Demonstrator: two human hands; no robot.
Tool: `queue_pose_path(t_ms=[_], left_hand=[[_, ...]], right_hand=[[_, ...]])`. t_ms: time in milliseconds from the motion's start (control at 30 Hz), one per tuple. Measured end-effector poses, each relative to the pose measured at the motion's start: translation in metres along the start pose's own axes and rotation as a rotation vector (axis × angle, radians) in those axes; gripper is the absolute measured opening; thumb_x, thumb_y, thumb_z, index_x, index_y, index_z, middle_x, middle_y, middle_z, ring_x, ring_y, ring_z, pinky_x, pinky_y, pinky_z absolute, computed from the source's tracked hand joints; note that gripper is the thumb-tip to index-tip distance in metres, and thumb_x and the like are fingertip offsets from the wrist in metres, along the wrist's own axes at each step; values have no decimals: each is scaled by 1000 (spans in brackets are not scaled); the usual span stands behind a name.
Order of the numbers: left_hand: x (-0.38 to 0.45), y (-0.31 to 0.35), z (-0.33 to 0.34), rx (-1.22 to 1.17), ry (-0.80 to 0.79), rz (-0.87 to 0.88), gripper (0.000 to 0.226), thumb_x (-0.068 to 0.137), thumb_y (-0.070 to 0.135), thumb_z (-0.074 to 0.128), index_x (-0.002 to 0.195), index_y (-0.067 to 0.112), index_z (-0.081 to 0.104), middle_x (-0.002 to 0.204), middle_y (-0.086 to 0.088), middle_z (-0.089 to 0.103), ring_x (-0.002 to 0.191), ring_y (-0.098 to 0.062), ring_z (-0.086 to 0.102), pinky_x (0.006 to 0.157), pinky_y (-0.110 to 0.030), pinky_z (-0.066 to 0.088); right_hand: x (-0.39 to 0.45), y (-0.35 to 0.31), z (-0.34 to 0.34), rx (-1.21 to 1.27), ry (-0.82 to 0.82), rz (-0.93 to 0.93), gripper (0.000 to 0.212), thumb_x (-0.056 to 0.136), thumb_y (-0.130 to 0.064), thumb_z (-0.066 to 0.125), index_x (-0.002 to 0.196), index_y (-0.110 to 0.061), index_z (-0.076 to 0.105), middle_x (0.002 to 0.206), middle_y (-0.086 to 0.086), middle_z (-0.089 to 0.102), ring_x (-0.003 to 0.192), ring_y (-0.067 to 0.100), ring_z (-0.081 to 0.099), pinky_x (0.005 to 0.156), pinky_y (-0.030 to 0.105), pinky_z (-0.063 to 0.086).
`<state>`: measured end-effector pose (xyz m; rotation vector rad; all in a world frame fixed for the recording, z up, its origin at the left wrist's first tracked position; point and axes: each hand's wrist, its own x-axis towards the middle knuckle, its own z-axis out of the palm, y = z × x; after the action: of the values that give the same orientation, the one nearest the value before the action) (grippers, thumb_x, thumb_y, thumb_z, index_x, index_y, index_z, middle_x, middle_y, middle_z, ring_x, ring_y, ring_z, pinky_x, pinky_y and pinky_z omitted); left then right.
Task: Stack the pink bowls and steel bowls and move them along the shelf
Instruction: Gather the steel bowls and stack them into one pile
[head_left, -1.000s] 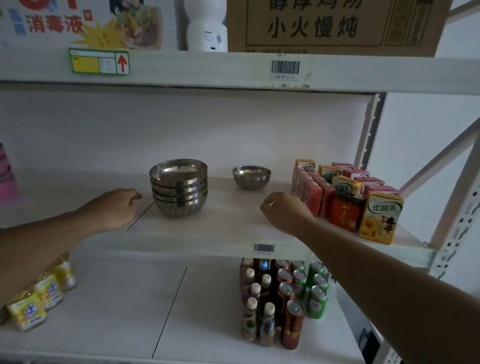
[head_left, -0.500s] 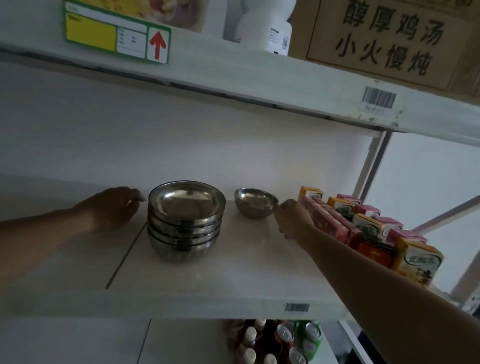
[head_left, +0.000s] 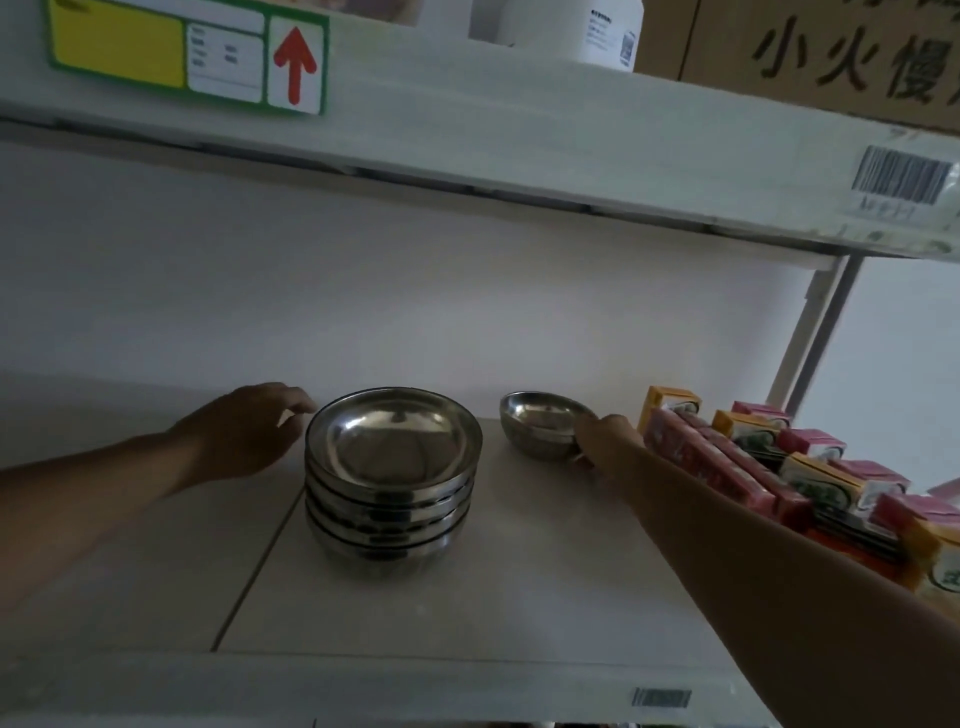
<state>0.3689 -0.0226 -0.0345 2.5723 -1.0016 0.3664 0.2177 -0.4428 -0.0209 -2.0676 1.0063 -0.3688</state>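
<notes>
White shelf (head_left: 519, 587): steel stack (head_left: 390, 478); loose bowl (head_left: 545, 423) at two o'clock, right hand (head_left: 605, 439) pinching its rim; left hand (head_left: 244, 431) loosely curled, empty. Risk: pinch slipping, bowl clattering.

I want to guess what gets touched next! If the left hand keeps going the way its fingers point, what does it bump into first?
Most likely the stack of steel bowls. The left hand sits just beside it, fingers curled toward the top rim; whether they already touch is hard to tell.

Both arms reach forward; the left hand (head_left: 244, 431) is loosely curled, the right hand (head_left: 605, 439) has its fingers closed.
</notes>
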Motion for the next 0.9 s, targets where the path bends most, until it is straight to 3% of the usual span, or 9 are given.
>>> queue_pose_path(t_ms=[67,133,200,333,567,767,900], left_hand=[[-3,-2,0,4,-6,-19,24,105,16,56,123,25,71,112,1,68,99,-21,64,88,-37,46],[-6,-1,-2,-8,-2,-46,25,106,19,57,125,26,70,113,4,66,95,-17,61,84,-33,42],[-10,2,-5,-25,11,-56,26,105,20,57,127,26,70,117,4,68,98,-17,62,88,-34,45],[-16,11,-5,-87,9,-81,33,105,22,58,137,22,64,132,3,70,113,-22,69,102,-44,53],[-16,18,-4,-64,-36,-78,36,108,30,53,142,23,59,137,0,68,122,-22,65,107,-46,51],[-25,19,-4,-71,-25,-88,33,107,29,55,139,23,61,137,-1,68,118,-19,64,100,-38,51],[-52,19,-10,-75,-20,-180,40,105,23,56,145,19,59,143,-5,65,126,-23,62,107,-37,47]], right_hand=[[4,0,3,31,-13,48,35,109,-27,52,118,0,72,75,12,75,52,22,66,38,23,44],[5,0,4,60,-12,66,31,110,-22,52,102,1,73,50,9,70,33,19,60,33,20,42],[1,-3,0,116,0,53,32,109,-16,49,90,-1,69,41,7,65,27,16,53,34,19,39],[-19,-26,-22,257,31,-34,36,103,-13,42,90,4,72,43,9,66,35,17,46,37,20,38],[-85,-79,-42,331,-60,-199,35,106,-15,43,102,1,75,47,9,65,36,15,44,37,21,37],[-147,-94,-35,373,-232,-325,35,101,-15,45,93,-3,76,51,8,63,37,13,42,37,20,35],[-170,-98,-29,255,-306,-406,34,100,-20,50,81,-5,74,53,8,62,39,14,40,39,22,32]])
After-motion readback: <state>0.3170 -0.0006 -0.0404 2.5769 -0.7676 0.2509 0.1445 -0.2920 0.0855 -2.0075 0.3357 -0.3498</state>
